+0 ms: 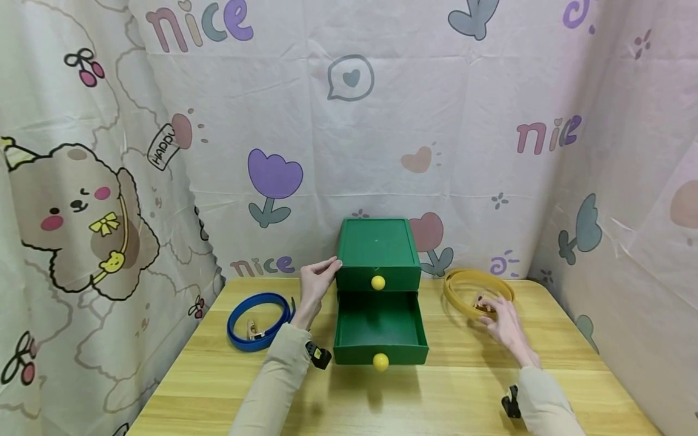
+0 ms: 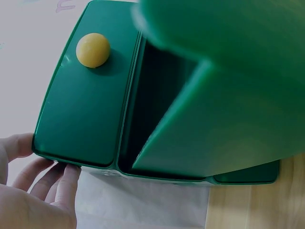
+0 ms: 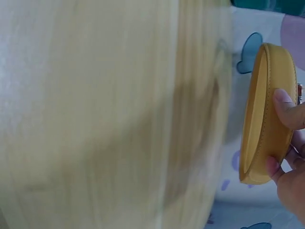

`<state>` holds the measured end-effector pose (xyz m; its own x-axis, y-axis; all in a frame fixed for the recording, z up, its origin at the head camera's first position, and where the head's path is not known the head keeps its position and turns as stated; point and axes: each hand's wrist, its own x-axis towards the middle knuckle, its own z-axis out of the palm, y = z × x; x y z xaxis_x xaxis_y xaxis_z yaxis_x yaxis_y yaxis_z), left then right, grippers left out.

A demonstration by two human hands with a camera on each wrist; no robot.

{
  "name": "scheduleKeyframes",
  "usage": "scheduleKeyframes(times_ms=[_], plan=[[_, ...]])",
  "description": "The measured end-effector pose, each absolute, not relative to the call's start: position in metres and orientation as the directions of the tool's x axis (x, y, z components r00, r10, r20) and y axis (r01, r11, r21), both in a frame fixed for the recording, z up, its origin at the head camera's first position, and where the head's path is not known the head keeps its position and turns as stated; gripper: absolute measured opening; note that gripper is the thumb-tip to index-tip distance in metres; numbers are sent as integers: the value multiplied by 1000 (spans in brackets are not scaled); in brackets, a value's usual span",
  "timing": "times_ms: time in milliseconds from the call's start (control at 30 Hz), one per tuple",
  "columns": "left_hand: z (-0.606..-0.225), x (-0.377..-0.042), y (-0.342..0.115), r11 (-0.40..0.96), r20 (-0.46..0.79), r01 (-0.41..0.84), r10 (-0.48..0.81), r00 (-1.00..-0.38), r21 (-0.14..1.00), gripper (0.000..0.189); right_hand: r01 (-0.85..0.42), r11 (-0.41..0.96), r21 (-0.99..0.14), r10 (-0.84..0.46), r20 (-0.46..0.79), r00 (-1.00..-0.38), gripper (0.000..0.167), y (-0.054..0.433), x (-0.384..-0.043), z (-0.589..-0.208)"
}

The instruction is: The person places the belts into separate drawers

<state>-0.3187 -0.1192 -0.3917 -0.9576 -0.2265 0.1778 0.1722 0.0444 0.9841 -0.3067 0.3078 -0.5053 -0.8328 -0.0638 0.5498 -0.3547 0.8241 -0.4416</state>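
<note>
- Two hands flank the cabinet (image 1: 376,242) in the head view: your left hand (image 1: 316,284) grips its top front corner, at the body's ten o'clock, and your right hand (image 1: 506,327) pinches the yellow belt (image 1: 457,303), out at three o'clock.
- Mind this line: from your right hand, the lower drawer (image 1: 354,355) lies pulled out and vacant toward nine o'clock, well apart from the belt. The coil's long axis runs roughly ten to four. Your right hand is clearly the nearer one to it.
- The blue belt (image 1: 248,345), likewise coiled around a gold-toned buckle, lies untouched at your left hand's eight o'clock. Both belts are flat bands wound into loops; the table (image 1: 463,387) has a pale wood grain, and the cloth behind is creased and printed.
- In the left wrist view, your fingers bracket the cabinet's corner at eight o'clock, with the body toward two. It looks like smooth, faintly glossy plastic with rounded edges; the upper knob (image 2: 93,50) is a plain yellow ball.
- In the right wrist view, the yellow coil shows edge-on at three o'clock, its long axis near twelve to six. Your fingertips press a leather-like band with stitched edges. You cannot tell whether it is clear of the table.
</note>
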Motion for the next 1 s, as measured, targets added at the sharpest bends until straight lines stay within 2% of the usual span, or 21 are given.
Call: scheduleKeyframes(times_ms=[167,533,800,1000], plan=[[-392,-319,-119,46,185,179,-225,-957,983,32,-394,809,-436,-66,598,-798,33,301,-301,-494],[-391,-317,-118,49,177,170,-225,-958,984,31,-435,800,-413,-88,637,-766,33,287,-279,-461],[-391,-318,-118,46,169,163,-223,-960,986,32,-498,730,-467,-111,639,-761,34,284,-255,-437],[-391,-318,-119,41,171,166,-222,-960,985,32,-523,690,-501,-152,606,-781,31,287,-238,-422]])
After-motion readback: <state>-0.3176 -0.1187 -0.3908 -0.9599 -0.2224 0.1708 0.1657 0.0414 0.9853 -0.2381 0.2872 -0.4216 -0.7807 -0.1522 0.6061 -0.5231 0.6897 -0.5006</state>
